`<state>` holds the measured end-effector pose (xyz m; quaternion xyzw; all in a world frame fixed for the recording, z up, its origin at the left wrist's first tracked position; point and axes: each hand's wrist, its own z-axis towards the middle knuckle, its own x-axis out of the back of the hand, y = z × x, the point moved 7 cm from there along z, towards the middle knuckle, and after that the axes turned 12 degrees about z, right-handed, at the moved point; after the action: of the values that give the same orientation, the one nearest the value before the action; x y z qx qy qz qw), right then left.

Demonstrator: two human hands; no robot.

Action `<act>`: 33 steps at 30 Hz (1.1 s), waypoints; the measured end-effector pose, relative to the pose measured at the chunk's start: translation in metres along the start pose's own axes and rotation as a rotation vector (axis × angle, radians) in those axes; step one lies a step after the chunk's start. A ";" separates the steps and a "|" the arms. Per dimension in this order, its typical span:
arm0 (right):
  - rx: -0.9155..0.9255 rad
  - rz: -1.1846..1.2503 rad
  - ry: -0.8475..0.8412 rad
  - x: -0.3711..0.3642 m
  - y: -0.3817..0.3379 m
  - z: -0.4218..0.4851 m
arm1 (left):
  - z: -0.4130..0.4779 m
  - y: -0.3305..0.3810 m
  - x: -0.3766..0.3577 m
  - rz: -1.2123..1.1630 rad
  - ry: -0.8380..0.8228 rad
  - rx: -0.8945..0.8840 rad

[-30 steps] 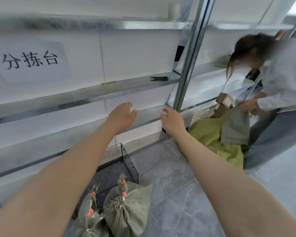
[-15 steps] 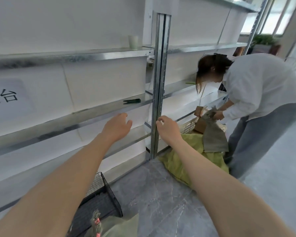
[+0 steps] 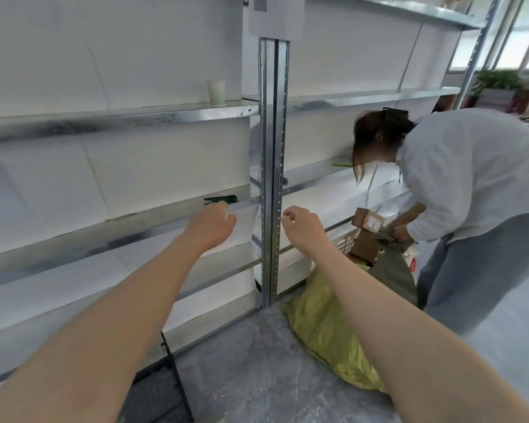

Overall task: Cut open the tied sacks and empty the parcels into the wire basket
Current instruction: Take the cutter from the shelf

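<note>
A dark green cutting tool (image 3: 221, 199) lies on the middle metal shelf (image 3: 153, 213), just left of the upright post. My left hand (image 3: 209, 225) is raised right below it, fingers loosely curled and empty, fingertips almost at the tool. My right hand (image 3: 300, 227) hovers right of the post, also empty with fingers bent. A corner of the black wire basket (image 3: 162, 389) shows at the bottom, under my left forearm. The tied sacks are out of view.
A steel upright post (image 3: 274, 166) stands between my hands. A yellow-green sack (image 3: 327, 328) lies on the grey floor at right. Another person (image 3: 471, 190) bends over a grey sack, handling cardboard parcels (image 3: 368, 222) above a white crate. A white cup (image 3: 217, 92) stands on the upper shelf.
My view has risen and turned right, so the tied sacks dropped out of frame. Both hands have lifted toward the middle shelf; my left hand has come close to the green tool.
</note>
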<state>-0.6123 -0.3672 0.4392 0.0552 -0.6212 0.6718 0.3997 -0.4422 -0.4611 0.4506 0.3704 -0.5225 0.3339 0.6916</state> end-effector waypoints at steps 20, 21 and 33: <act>0.056 0.038 -0.111 -0.059 0.036 0.189 | 0.168 -0.045 -0.050 -0.017 0.065 0.151; 0.055 0.029 -0.122 -0.064 0.036 0.202 | 0.180 -0.052 -0.053 -0.008 0.070 0.159; 0.022 0.011 -0.249 -0.134 0.071 0.302 | 0.267 -0.124 -0.118 0.003 -0.024 0.258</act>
<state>-0.6927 -0.6890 0.3739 0.1392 -0.6592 0.6685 0.3150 -0.4913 -0.7625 0.3639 0.4592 -0.4841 0.3950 0.6315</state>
